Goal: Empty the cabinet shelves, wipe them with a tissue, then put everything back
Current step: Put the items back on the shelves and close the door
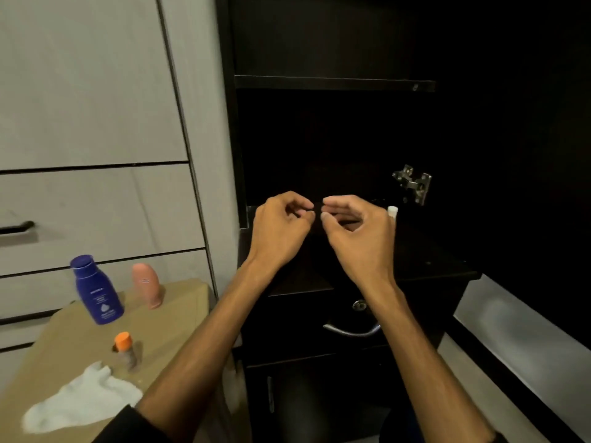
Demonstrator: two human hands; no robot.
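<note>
Pale drawer fronts [96, 203] are standing left of the hands; grey floor [518, 353] is showing to their right, dimly lit.

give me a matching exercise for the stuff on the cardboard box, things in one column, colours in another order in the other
Things:
1. tall bottle
2. rounded tube
3. cap of the small bottle
4. tissue

Colours:
A. white
B. orange
C. dark blue
D. pink

Pairs: 1-C, 2-D, 3-B, 4-A
</note>
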